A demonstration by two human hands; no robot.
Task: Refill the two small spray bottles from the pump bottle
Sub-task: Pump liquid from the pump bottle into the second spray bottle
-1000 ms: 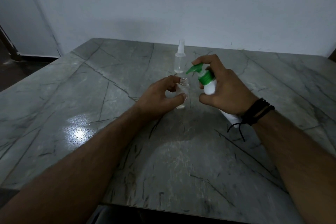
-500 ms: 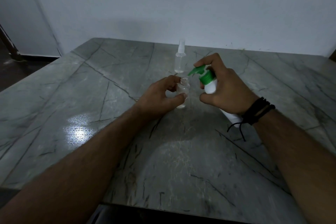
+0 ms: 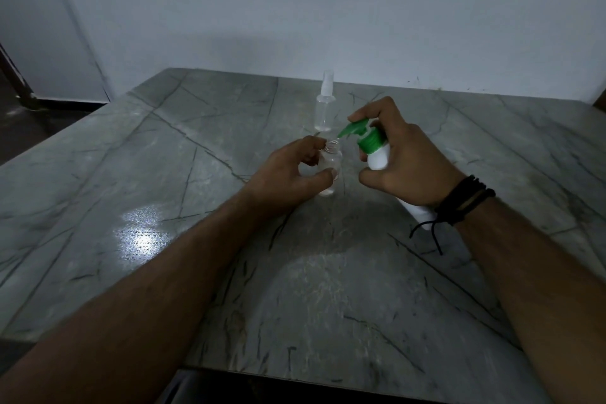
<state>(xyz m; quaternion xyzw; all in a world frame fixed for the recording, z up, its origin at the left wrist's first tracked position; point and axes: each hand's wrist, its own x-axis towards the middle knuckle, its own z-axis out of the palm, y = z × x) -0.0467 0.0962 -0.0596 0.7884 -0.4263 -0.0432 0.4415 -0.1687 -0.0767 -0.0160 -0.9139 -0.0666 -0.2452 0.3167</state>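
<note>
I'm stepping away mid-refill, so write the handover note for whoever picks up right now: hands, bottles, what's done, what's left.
Left hand grips the open small bottle, which stands on the marble table.
Right hand holds the tilted pump bottle, forefinger on the green pump head, nozzle at the open bottle's mouth.
Second spray bottle stands capped behind them.
Done: cap off, nozzle lined up. Fill level too faint to judge.
Left: pump it full, recap, then refill the second bottle.

Both hands crowd mid-table [image 3: 196, 239]; a capped spray bottle [image 3: 324, 108] stands just behind them. Left and near table lie open.
</note>
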